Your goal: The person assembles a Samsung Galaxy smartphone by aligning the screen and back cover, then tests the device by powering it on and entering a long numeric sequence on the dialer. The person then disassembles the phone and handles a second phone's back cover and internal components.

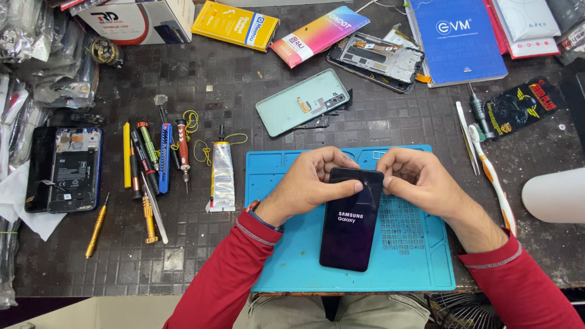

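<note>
A black smartphone (350,231) lies screen up on a blue repair mat (292,262), its display lit with white lettering. My left hand (311,183) rests on the phone's top left corner, thumb laid across the glass. My right hand (420,180) pinches at the top right corner, where a thin clear film seems to lift off the screen. Both sleeves are red. A mint green phone back cover (298,103) lies just beyond the mat.
Screwdrivers and pry tools (149,164) and a glue tube (222,176) lie left of the mat. An opened phone (73,170) sits far left, a bare phone frame (378,61) and boxes at the back. Tweezers and a toothbrush (490,176) lie right.
</note>
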